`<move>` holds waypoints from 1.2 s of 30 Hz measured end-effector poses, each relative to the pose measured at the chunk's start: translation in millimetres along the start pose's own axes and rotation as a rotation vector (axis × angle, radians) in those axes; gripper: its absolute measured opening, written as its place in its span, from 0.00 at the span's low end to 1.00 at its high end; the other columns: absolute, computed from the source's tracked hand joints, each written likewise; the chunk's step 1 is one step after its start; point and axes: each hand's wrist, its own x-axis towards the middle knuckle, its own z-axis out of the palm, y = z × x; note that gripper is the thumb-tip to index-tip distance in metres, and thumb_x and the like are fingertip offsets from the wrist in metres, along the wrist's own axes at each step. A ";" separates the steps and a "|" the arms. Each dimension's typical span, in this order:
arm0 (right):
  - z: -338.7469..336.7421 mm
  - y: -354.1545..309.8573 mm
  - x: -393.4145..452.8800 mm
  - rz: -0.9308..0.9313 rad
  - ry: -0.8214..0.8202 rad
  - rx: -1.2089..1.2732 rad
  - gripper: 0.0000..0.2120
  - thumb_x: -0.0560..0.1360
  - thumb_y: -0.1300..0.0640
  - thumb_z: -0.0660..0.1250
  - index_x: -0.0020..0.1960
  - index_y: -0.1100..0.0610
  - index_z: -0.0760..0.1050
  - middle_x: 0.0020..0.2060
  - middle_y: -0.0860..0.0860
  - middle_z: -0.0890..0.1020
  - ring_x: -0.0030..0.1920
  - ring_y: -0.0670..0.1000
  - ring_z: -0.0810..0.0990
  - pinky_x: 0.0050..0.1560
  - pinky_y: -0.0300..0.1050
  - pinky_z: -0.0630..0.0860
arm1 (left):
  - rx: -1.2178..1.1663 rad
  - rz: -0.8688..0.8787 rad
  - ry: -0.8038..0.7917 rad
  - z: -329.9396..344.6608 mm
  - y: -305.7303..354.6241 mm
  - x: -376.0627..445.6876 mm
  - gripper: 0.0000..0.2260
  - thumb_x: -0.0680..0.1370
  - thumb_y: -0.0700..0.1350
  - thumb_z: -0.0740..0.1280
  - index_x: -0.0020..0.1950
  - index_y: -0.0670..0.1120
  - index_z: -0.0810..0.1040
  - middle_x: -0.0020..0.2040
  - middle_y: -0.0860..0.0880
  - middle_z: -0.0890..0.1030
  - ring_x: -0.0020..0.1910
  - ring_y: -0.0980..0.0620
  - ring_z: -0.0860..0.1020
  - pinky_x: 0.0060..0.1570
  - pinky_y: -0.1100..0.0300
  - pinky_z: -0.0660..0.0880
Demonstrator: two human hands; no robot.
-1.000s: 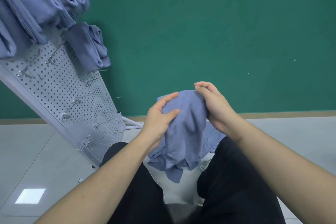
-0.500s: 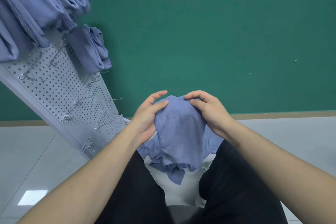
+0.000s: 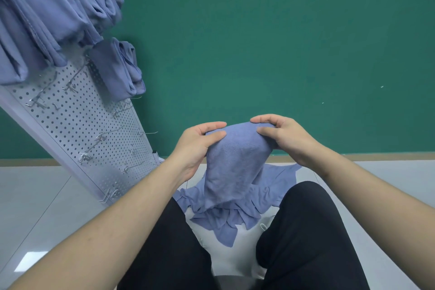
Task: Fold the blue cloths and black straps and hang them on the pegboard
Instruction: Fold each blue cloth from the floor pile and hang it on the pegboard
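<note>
The person sits with knees apart, both bare forearms reaching forward over black trousers. Between the hands hangs a blue cloth, lifted in front of the green wall. The left hand grips the cloth's upper left corner, thumb lying across the front of the fabric and fingers curled over the top edge. The right hand pinches the upper right corner in the same way, its fingers bent over the top and the thumb pressing the front. The two hands are close together, so the cloth's top edge bows upward between them and the rest drapes down in a narrow fall.

Below, between the person's legs, a loose pile of more blue cloths lies spread on something white; the held cloth's lower end reaches down to this pile.

To the left a white pegboard leans across the view, with bare metal hooks sticking out of it. Folded blue cloths hang along its upper part, one more folded bundle just below them. The floor is pale grey tile.
</note>
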 end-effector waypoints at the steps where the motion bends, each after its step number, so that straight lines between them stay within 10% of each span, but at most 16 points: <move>1: -1.6 -0.2 1.8 -0.005 0.002 0.005 0.12 0.78 0.61 0.68 0.56 0.47 0.82 0.50 0.46 0.84 0.48 0.47 0.81 0.56 0.46 0.79 | 0.016 0.007 -0.003 -0.1 2.0 1.6 0.09 0.76 0.38 0.73 0.53 0.49 0.85 0.51 0.50 0.87 0.48 0.54 0.84 0.53 0.58 0.80; 5: -8.3 -5.1 7.9 0.000 0.010 0.033 0.14 0.77 0.60 0.71 0.58 0.44 0.81 0.34 0.47 0.73 0.37 0.48 0.73 0.48 0.46 0.75 | 0.088 0.024 -0.003 -4.2 8.6 9.9 0.11 0.73 0.37 0.75 0.51 0.51 0.86 0.52 0.50 0.87 0.51 0.52 0.83 0.58 0.55 0.78; 15: -16.5 -29.0 9.8 0.078 -0.122 -0.069 0.08 0.79 0.57 0.69 0.57 0.52 0.83 0.54 0.45 0.84 0.52 0.47 0.80 0.60 0.47 0.79 | 0.351 -0.006 -0.049 -9.5 21.8 17.6 0.15 0.71 0.36 0.76 0.55 0.49 0.85 0.51 0.51 0.87 0.53 0.52 0.83 0.63 0.55 0.77; 28: -15.3 -39.6 10.5 0.084 -0.248 -0.623 0.06 0.73 0.58 0.75 0.50 0.53 0.84 0.44 0.51 0.86 0.40 0.48 0.83 0.42 0.35 0.80 | 0.770 0.079 -0.129 -6.5 36.4 13.0 0.06 0.74 0.42 0.75 0.45 0.53 0.87 0.40 0.59 0.84 0.40 0.60 0.79 0.43 0.64 0.74; 36: -24.3 -35.5 9.5 0.089 -0.267 -0.471 0.02 0.76 0.58 0.73 0.48 0.56 0.84 0.41 0.47 0.86 0.41 0.43 0.84 0.43 0.37 0.80 | 0.790 0.077 -0.123 -12.4 38.5 14.6 0.03 0.75 0.47 0.75 0.42 0.51 0.86 0.34 0.60 0.82 0.36 0.60 0.77 0.42 0.62 0.73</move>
